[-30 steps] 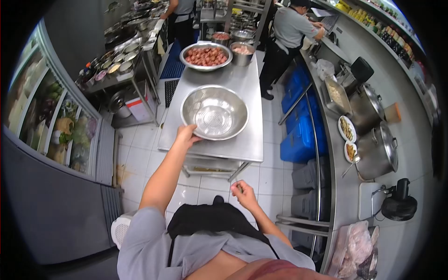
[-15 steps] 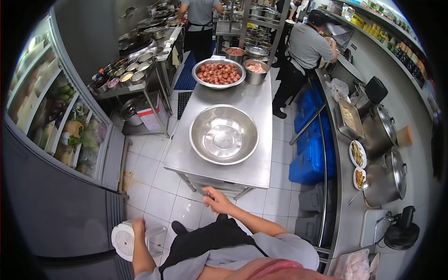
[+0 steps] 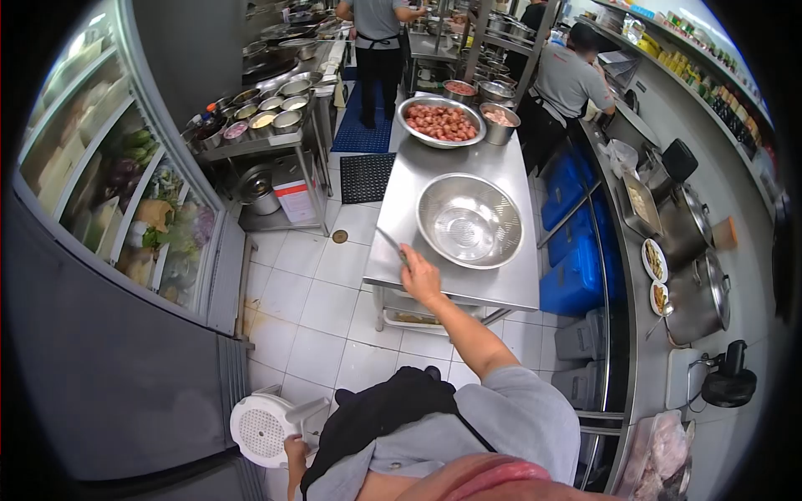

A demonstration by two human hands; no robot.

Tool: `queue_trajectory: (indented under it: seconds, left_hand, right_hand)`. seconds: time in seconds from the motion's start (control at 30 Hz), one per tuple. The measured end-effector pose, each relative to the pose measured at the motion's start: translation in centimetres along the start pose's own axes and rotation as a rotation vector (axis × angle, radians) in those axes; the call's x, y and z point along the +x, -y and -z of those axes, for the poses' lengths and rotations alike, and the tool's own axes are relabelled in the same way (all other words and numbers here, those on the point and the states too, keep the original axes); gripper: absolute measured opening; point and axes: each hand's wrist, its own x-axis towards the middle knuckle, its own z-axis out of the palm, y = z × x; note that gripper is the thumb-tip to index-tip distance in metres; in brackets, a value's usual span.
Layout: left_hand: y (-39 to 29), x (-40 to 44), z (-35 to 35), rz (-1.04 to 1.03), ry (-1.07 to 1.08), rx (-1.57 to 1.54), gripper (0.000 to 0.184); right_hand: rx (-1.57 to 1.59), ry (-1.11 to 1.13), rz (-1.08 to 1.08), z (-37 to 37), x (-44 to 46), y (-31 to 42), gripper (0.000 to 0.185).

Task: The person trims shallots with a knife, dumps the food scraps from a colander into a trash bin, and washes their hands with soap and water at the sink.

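My right hand (image 3: 422,278) is closed round the handle of a knife (image 3: 391,242), its blade pointing up and left over the near left edge of the steel table (image 3: 393,269). Just right of that hand, a perforated steel colander (image 3: 469,221) stands on the table with nothing inside. Low on my left, my left hand (image 3: 295,449) grips a white plastic stool (image 3: 261,430) by its side, and the stool is tilted. Part of that hand is hidden behind the stool. Farther back on the table is a wide steel basin (image 3: 409,136) heaped with small reddish, rounded pieces (image 3: 441,122).
A pot of pale pink meat (image 3: 499,117) stands beside the basin. A glass-door fridge (image 3: 125,192) lines the left. Pots (image 3: 700,305) and blue bins (image 3: 572,271) line the right. Two co-workers (image 3: 376,25) (image 3: 568,79) stand farther back. A black mat (image 3: 368,178) lies on the floor.
My right hand has moved forward with the knife to the table's edge beside the colander. The stool in my left hand has turned, and the view has shifted left.
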Motion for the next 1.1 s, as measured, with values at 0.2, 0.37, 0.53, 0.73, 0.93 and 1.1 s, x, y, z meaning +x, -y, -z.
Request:
queue_trajectory:
  seconds: [0.2,0.37,0.53,0.73,0.93,1.1]
  left_hand:
    - [-2.6,11.5,1.5,0.050,0.123,0.023,0.029]
    - [-4.6,16.0,2.2,-0.008,0.244,0.163,0.032]
    - [-6.4,16.4,2.2,0.089,0.275,0.157,0.033]
    - [-5.5,17.6,2.5,0.114,0.300,0.256,0.033]
    - [-7.9,20.6,4.4,0.153,0.326,0.133,0.030]
    - [-13.3,27.0,5.8,0.117,0.524,0.291,0.029]
  right_hand:
    - [-0.146,-0.130,-0.130,-1.6,0.1,0.8,0.047]
    - [-0.199,-0.161,-0.181,-2.2,0.4,0.6,0.037]
    - [-0.273,-0.141,-0.195,-2.3,0.3,0.5,0.031]
    - [-0.267,-0.134,-0.198,-2.2,0.5,1.1,0.029]
    - [-0.282,-0.086,-0.261,-1.7,0.9,2.1,0.026]
    - [-0.270,-0.102,-0.253,-1.6,1.1,2.4,0.024]
